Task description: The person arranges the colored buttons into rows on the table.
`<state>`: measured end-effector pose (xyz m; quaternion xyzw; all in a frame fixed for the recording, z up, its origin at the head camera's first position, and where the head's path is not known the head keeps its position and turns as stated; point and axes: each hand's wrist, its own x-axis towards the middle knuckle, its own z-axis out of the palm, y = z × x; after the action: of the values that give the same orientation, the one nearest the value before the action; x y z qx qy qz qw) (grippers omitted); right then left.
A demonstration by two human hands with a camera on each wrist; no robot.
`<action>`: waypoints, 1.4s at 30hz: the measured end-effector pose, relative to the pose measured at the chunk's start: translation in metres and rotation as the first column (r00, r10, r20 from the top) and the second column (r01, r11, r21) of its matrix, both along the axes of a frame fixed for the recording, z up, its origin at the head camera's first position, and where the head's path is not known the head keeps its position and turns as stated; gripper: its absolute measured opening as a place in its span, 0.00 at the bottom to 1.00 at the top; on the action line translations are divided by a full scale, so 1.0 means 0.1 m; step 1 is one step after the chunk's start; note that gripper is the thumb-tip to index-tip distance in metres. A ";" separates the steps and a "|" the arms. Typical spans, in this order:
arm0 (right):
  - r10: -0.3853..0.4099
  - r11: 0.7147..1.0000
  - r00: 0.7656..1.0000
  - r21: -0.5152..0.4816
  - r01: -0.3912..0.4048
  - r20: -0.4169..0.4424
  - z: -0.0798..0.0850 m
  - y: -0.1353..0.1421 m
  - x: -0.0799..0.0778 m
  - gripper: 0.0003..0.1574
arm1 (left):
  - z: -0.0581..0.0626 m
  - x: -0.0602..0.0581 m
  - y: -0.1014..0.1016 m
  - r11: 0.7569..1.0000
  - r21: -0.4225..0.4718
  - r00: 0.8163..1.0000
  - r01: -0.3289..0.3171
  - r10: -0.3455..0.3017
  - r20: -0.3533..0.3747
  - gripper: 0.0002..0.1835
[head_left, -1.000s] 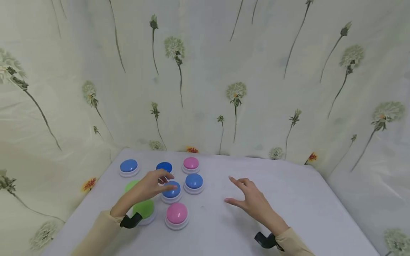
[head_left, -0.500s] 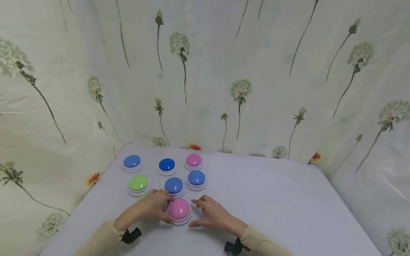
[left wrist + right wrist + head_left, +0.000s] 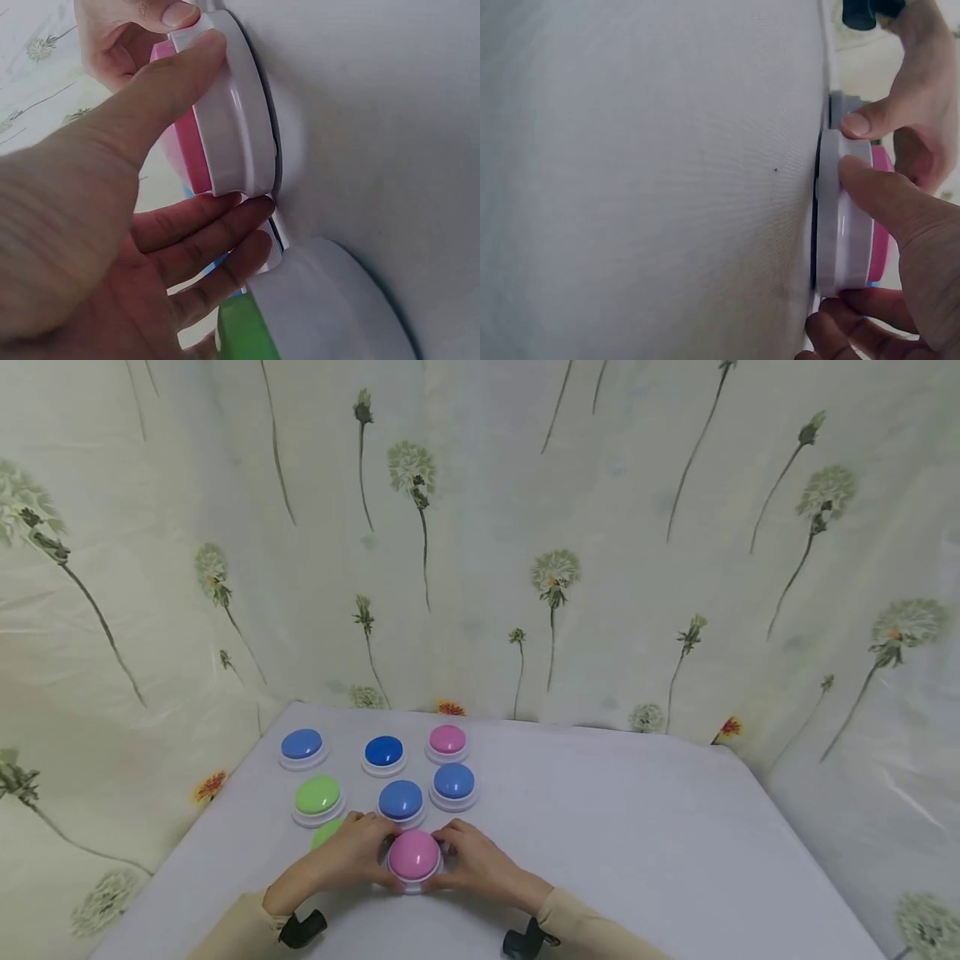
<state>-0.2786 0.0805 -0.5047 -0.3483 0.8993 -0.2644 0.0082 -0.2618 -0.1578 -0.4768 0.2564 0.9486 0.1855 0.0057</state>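
A pink push button (image 3: 414,855) with a round white base stands on the white table, nearest the person. From its left, my left hand (image 3: 347,858) grips the base, thumb at the front and fingers at the far side. My right hand (image 3: 486,865) grips the same base from the right in a matching way. Both thumbs press the white rim in the left wrist view, where the base (image 3: 236,112) sits on the tabletop. Behind the left hand a green button (image 3: 327,832) is mostly hidden. A blue button (image 3: 401,799) stands just beyond the pink one.
Farther back stand another green button (image 3: 317,795), a blue button (image 3: 302,744) at the far left, a dark blue button (image 3: 384,751), a second pink button (image 3: 447,740) and one more blue button (image 3: 453,781). A flower-patterned curtain (image 3: 480,568) hangs behind the table (image 3: 637,827).
The right hand has come in from the right to the front pink button. The left hand has moved down from over the blue button. Both now grip the pink button's base.
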 end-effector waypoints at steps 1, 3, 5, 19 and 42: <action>0.001 1.000 1.000 0.002 -0.001 -0.010 0.00 0.00 0.00 0.41 | 0.01 0.00 0.01 1.000 -0.003 1.000 -0.003 0.003 -0.003 0.41; 0.006 1.000 1.000 0.001 -0.006 -0.023 0.00 0.01 -0.01 0.41 | 0.02 0.01 0.02 1.000 -0.007 1.000 -0.007 0.007 0.001 0.41; 0.012 1.000 0.999 -0.002 -0.012 -0.032 0.01 0.01 0.00 0.40 | 0.02 0.01 0.04 1.000 -0.001 1.000 -0.006 0.006 0.013 0.40; -0.029 0.994 0.999 -0.102 0.033 0.037 0.34 0.47 0.16 0.38 | 0.23 0.08 0.41 0.973 0.219 0.993 0.072 -0.091 0.081 0.36; -0.128 0.974 0.991 -0.191 0.119 -0.036 0.53 1.41 0.36 0.37 | 0.43 0.01 1.40 0.948 0.275 0.979 0.163 -0.190 0.076 0.36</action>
<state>-0.2421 0.2216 -0.4513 -0.2971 0.8901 -0.3399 -0.0631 -0.2609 -0.0178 -0.4342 0.3289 0.8866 0.3232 0.0361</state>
